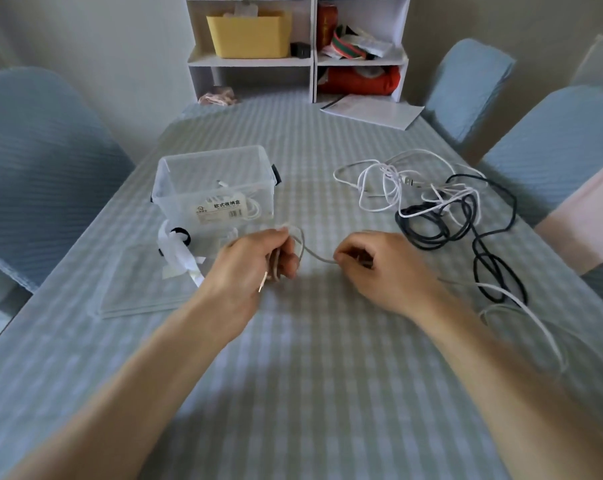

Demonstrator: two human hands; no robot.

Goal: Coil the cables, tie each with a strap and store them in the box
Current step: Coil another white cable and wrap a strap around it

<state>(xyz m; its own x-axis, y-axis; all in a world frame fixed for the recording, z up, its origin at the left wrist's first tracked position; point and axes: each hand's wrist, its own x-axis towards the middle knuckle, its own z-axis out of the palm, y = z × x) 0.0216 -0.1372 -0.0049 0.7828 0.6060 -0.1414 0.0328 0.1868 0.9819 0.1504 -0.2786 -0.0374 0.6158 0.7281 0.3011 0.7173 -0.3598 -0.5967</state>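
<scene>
My left hand (258,261) grips small loops of the white cable (313,254). My right hand (369,268) pinches its next bit. The long tail trails right, near the tangled cables (442,202). It could snag there, I think, and pull my loops loose.

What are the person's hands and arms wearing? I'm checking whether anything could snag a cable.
Nothing shows on them. The left hand and right hand are bare, with no gloves, rings or watch visible. Both forearms are uncovered to the frame's bottom edge, with no sleeve in view.
</scene>
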